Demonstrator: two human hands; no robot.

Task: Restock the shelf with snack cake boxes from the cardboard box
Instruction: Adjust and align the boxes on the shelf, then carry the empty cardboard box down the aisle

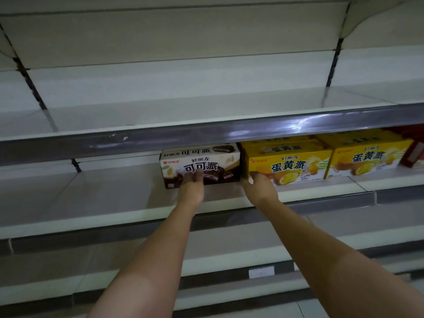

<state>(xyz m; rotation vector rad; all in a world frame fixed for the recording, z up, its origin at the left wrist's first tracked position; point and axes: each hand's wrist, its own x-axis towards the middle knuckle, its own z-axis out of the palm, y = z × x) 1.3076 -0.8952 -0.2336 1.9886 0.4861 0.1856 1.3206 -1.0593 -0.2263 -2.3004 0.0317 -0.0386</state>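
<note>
The brown and white cardboard snack cake box (200, 165) sits on the pale metal shelf (114, 203), touching the yellow cardboard snack cake box (289, 164) on its right. The left hand (192, 187) presses flat fingers on its front. The right hand (259, 185) curls around its right bottom corner.

Dim light falls on pale back panels (174, 37) and dark slotted uprights (333, 65).
</note>
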